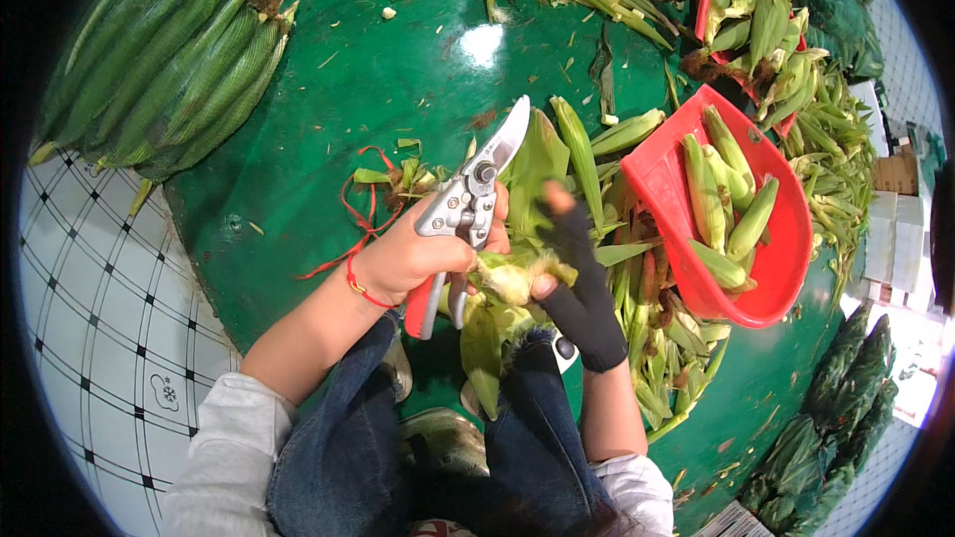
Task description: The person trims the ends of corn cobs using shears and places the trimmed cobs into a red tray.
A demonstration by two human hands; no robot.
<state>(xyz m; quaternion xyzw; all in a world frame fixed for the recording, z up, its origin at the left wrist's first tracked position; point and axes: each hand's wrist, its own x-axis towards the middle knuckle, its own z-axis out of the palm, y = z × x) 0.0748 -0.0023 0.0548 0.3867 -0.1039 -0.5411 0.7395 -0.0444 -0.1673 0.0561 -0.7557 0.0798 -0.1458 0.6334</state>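
My left hand (pixel 396 257), with a red string bracelet at the wrist, is closed around silver pruning shears (pixel 478 201) with red and grey handles. The curved blade points up, away from me. Beside that hand's thumb is an ear of corn (pixel 511 280) with pale silk and green husk, over my knees; its far part is hidden by the hand. My right hand (pixel 582 293) wears a black fingerless glove. Its thumb tip touches the silk end, while the other fingers are spread above, blurred by motion. Loose husk leaves (pixel 537 164) lie just beyond both hands.
To the right, a red plastic scoop-shaped basket (pixel 665 179) holds several trimmed ears; another red basket (pixel 706 0) of ears stands behind it. Husk piles (pixel 686 338) surround them on the green floor (pixel 348 70). Netted corn (pixel 179 70) lies far left, and a red string (pixel 371 209) nearby.
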